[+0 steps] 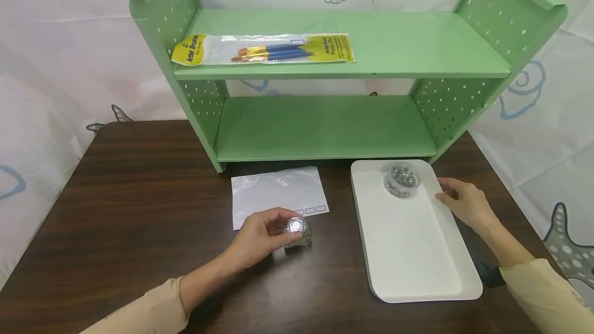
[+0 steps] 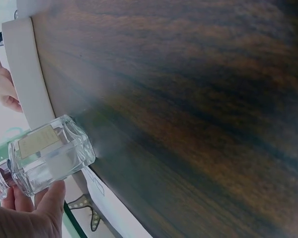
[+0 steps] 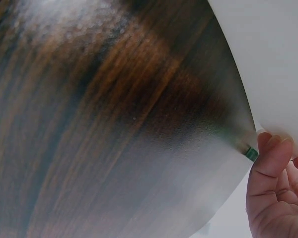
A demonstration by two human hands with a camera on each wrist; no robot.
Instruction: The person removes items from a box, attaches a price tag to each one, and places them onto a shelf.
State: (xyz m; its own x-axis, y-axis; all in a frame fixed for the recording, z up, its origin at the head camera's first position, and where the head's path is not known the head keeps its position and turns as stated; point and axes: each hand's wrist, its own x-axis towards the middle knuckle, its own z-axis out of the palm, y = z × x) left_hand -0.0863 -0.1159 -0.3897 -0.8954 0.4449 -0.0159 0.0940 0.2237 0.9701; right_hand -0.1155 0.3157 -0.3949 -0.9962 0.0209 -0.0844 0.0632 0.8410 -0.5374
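Note:
My left hand (image 1: pixel 260 238) holds a clear square glass perfume bottle (image 1: pixel 298 233) between thumb and fingers, over the front edge of a white sheet (image 1: pixel 278 189). In the left wrist view the bottle (image 2: pixel 54 153) shows a pale label and a faceted cap near the thumb. At the right, my right hand (image 1: pixel 466 207) pinches the right rim of a white tray (image 1: pixel 408 251), near its far end. Thumb and fingertips meet at the tray's edge in the right wrist view, where part of the hand (image 3: pixel 278 193) is cut off.
Inside the tray's far end sits a round clear tub (image 1: pixel 402 179) of small silvery pieces. Behind stands a green two-tier shelf (image 1: pixel 325 128), with a packet of artist brushes (image 1: pixel 274 50) on its upper board. All stand on a dark wooden table (image 1: pixel 139 210).

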